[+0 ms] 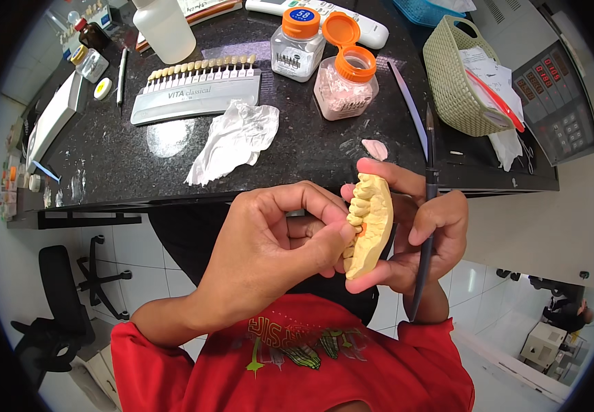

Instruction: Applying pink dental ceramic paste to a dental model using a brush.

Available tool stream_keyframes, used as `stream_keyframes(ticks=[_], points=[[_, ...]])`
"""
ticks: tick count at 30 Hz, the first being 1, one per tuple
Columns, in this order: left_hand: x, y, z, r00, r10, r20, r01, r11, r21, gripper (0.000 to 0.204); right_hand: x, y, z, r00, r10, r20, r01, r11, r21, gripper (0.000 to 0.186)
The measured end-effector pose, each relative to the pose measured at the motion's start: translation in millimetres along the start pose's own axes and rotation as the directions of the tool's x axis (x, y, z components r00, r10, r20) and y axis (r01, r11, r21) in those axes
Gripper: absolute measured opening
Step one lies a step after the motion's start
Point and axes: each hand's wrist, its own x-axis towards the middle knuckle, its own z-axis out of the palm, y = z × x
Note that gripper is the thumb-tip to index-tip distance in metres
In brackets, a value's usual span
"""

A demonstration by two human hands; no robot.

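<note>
From my end, I have the dental cast [378, 220] just right of the frame's centre, clamped at both ends by the right hand [413, 226], one digit against its upper end and another against its lower end. A dark, slim brush [432, 177] is also held in that hand, tip toward the top of the frame. On the left hand [280, 250], I see thumb and forefinger drawn together against the tooth row at mid-length; whether they pinch anything, I cannot tell. The cast is pale yellow and plaster-like, knobbly along the teeth, smoother on its bowed outer edge, with a small orange patch [362, 229] beside the fingertips. Its long axis runs nearly upright in the frame, the lower end slightly left, teeth toward the left. A crumpled white tissue [236, 141] lies upper centre on the speckled black counter [297, 147]
</note>
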Motion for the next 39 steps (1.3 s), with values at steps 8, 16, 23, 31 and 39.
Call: stream_keyframes(ticks=[8, 16, 23, 31, 39], points=[[-1.4, -1.1, -1.6, 1.000, 0.003, 0.010, -0.002, 0.998, -0.069, 0.012, -2.4, 2.8, 5.7, 0.998, 0.011, -0.056, -0.007, 0.997, 0.075, 0.073], [-3.5, -15.0, 2.0, 0.992, 0.119, 0.029, -0.107, 0.955, -0.277, 0.010, 0.5, 2.8, 9.6, 0.990, -0.069, -0.120, 0.078, 0.994, 0.073, 0.068], [-4.5, -21.7, 4.4, 0.991, 0.115, 0.074, -0.079, 0.922, -0.378, 0.017, 9.6, -5.2, 1.2, 0.985, -0.172, 0.028, 0.173, 0.949, -0.265, 0.053], [-1.6, -16.5, -10.0, 0.952, 0.293, -0.088, -0.304, 0.939, -0.164, 0.016, 40.7, -42.6, -28.4, 0.932, 0.001, -0.363, -0.165, 0.892, -0.421, 0.039], [0.8, -4.5, -18.2, 0.894, 0.427, -0.137, -0.434, 0.900, -0.029, 0.013, 90.6, -42.8, -57.2, 0.922, 0.359, -0.145, -0.383, 0.791, -0.477, 0.024]])
